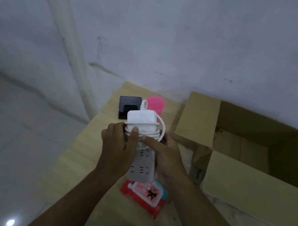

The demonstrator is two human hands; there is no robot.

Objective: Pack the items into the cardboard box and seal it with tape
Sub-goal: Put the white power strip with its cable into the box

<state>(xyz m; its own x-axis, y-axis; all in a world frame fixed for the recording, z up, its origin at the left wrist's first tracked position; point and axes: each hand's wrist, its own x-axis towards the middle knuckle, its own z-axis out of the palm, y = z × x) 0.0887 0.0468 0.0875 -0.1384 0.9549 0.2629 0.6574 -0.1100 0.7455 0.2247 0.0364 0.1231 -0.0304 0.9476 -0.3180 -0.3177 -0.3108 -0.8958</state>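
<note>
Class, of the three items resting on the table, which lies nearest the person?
The red wipes pack, lying flat, partly hidden by the held power strip. The black box and pink cup stand at the far end of the table.

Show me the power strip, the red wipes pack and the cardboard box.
power strip [142,162]: head view, on its grey socket face.
red wipes pack [144,195]: head view, middle of its top.
cardboard box [256,185]: head view, on its near flap.
</note>
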